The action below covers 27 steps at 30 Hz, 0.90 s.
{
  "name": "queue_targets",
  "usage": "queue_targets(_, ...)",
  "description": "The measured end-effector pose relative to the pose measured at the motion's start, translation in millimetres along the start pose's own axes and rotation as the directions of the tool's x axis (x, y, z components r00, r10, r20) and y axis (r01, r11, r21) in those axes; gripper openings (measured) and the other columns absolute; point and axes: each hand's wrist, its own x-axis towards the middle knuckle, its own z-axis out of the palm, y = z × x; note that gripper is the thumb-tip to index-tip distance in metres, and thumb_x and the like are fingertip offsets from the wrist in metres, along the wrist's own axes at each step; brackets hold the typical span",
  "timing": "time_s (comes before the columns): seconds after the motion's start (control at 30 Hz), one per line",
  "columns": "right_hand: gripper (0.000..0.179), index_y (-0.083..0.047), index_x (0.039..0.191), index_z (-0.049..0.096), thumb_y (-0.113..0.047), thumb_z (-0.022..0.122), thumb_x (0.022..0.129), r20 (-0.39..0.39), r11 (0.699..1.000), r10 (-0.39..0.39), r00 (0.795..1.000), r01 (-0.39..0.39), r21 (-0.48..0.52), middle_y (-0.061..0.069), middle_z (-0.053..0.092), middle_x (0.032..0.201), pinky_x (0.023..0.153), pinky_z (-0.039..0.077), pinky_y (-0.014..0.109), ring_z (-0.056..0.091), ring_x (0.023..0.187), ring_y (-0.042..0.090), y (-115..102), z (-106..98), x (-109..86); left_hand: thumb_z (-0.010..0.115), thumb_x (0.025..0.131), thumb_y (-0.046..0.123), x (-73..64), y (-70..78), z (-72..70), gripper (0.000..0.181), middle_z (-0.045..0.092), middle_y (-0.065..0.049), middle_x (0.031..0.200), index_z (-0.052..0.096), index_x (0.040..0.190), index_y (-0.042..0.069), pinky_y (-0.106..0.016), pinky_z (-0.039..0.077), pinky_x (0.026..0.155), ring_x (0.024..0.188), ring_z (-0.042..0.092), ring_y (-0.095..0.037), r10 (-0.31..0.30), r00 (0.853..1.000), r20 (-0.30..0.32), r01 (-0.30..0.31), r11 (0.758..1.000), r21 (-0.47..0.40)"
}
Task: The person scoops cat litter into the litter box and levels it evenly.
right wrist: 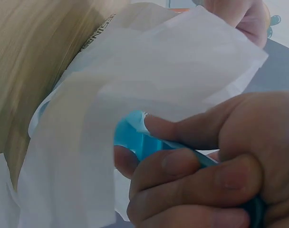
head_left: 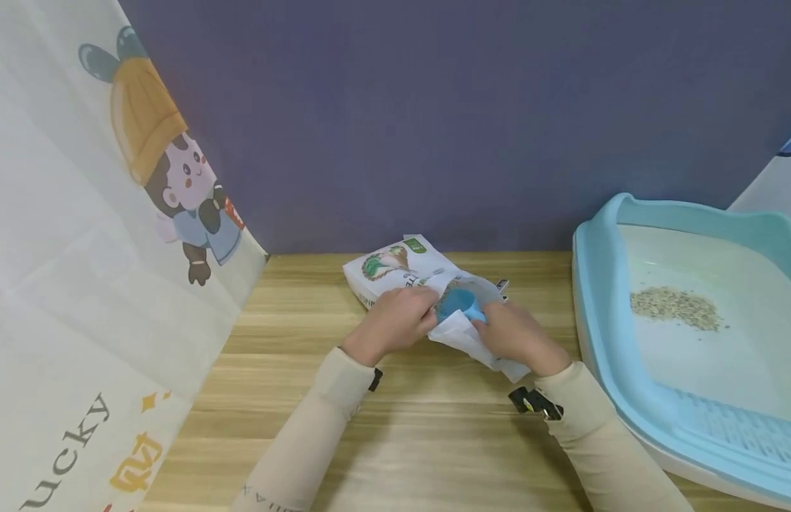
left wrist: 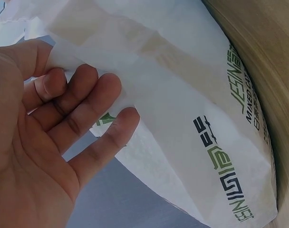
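A white printed cat litter bag lies on its side on the wooden table, its mouth facing the person. My left hand pinches the edge of the bag's mouth between thumb and index finger; in the left wrist view, the other fingers of that hand rest loosely along the paper. A blue scoop sits inside the opening, next to some grainy litter. Around its handle curl the fingers of my right hand. The bag's wall hides part of the scoop in the right wrist view.
To the right stands a light blue and white litter box with a small heap of litter on its floor. A dark panel rises behind the table. On the left hangs a white printed sheet.
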Motion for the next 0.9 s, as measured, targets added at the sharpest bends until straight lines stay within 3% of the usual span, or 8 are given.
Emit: queue_targets(0.9,0.027,-0.004,0.088,0.054,-0.023,0.050,0.105,0.014,0.996,0.048,0.999,-0.049,0.072,0.004,0.044,0.068,0.054,0.041,0.029,0.051,0.060,0.019,7.5,3.4,6.8,0.052,0.094,0.009,-1.1,2.7,1.6,0.023,0.040,0.005,0.067,0.044,0.074,0.017,-0.023,0.034,0.056,0.059,0.036,-0.008,-0.006,1.000,0.026,0.006,1.000,-0.003)
